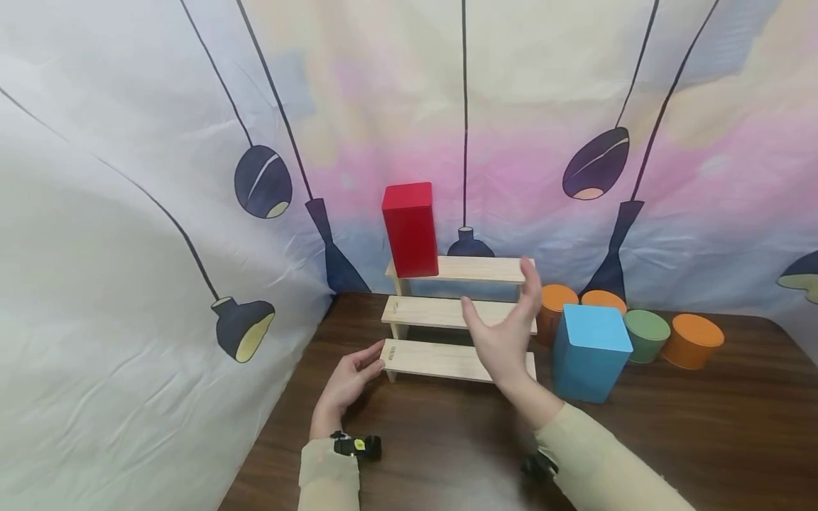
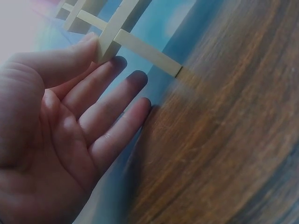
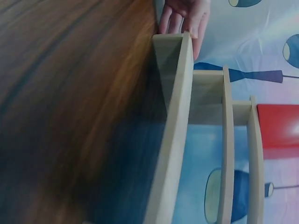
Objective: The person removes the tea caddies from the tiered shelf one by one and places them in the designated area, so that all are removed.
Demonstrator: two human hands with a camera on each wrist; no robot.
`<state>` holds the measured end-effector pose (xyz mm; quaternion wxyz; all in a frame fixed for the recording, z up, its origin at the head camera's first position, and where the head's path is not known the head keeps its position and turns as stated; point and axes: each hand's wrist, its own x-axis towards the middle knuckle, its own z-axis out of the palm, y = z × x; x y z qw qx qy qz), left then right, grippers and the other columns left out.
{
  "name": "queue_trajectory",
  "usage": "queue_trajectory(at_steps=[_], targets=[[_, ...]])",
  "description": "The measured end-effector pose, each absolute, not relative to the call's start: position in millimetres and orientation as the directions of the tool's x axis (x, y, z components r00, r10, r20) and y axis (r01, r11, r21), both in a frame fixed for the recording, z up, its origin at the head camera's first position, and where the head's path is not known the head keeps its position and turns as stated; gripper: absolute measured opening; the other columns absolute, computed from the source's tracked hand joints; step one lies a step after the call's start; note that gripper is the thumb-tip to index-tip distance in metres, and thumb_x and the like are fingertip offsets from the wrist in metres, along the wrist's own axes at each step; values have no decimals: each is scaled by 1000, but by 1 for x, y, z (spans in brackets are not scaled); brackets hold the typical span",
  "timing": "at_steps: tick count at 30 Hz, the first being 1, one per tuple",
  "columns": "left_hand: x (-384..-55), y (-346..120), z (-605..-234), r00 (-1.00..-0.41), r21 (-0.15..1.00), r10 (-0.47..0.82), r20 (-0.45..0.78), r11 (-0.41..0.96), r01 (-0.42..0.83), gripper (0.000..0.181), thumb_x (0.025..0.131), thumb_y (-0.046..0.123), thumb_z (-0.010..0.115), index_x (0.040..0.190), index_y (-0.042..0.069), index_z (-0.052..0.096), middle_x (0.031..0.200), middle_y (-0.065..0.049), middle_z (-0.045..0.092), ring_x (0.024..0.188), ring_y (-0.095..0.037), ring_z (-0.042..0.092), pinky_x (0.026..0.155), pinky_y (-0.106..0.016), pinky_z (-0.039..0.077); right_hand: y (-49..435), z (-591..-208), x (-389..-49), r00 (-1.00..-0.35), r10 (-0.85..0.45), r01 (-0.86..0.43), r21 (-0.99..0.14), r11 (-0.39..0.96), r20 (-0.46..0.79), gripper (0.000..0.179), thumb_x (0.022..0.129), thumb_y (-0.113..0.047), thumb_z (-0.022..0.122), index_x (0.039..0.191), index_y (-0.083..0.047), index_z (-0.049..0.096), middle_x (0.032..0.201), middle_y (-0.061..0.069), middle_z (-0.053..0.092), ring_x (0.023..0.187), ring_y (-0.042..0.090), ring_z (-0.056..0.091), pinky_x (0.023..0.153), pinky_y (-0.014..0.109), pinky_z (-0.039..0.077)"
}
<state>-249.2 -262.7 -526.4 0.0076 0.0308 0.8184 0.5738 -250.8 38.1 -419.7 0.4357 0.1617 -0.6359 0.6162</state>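
Observation:
A pale wooden three-step shelf (image 1: 441, 359) stands on the brown table. A red box (image 1: 412, 238) is upright at the left end of its top step. With thumb and forefinger my left hand (image 1: 346, 387) pinches the left end of the lowest step; in the left wrist view the other fingers of that hand (image 2: 70, 116) extend beside the board (image 2: 112, 35). Over the shelf's right part is my right hand (image 1: 506, 349), thumb and fingers spread apart and holding nothing. The right wrist view shows the steps (image 3: 175, 135) from the side but not the right hand.
An upright blue box (image 1: 589, 358) stands right of the shelf. Behind it are several round tins, among them a green tin (image 1: 647, 337) and an orange tin (image 1: 693, 342). A cloth printed with lamps (image 1: 383, 106) hangs behind the table and along its left side.

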Motion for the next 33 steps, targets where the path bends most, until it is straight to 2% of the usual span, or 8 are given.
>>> queue_trajectory(at_steps=[5,11,18,26,33], targets=[[-248,-262,-526,-998,943,55,42,327,58,49,105,13,70,153,6,59,151,-14,61,138,-28,59,111,-44,53,5,-405,-272,-743,250,-612,-782,118,620,97,87,-20,90,166,-19,32,165,1,36,151,21,31,123,59,32],[-248,-261,-523,-997,943,69,40,328,61,49,105,14,70,152,6,60,149,-14,63,137,-26,60,111,-42,53,-35,-393,-298,-840,217,-472,-867,163,498,101,87,-32,89,168,-24,29,166,0,34,150,18,32,117,56,44],[-246,-262,-525,-998,952,64,25,302,43,48,105,10,69,152,5,59,151,-15,61,139,-27,58,108,-38,55,-69,-381,-314,-859,298,-377,-909,179,415,100,83,-38,90,165,-25,34,161,2,40,144,26,41,107,55,53],[-247,-265,-525,-999,957,50,17,287,31,47,105,11,70,151,6,61,152,-14,60,136,-27,61,108,-41,55,-85,-372,-333,-862,345,-277,-916,288,370,105,80,-45,92,165,-28,33,156,4,46,139,24,45,110,57,45],[-248,-262,-526,-998,955,64,23,293,41,47,104,11,70,151,6,62,152,-12,61,138,-26,59,112,-44,51,-91,-375,-341,-872,365,-227,-930,287,326,112,77,-48,93,166,-31,28,159,2,42,142,23,42,115,58,39]])
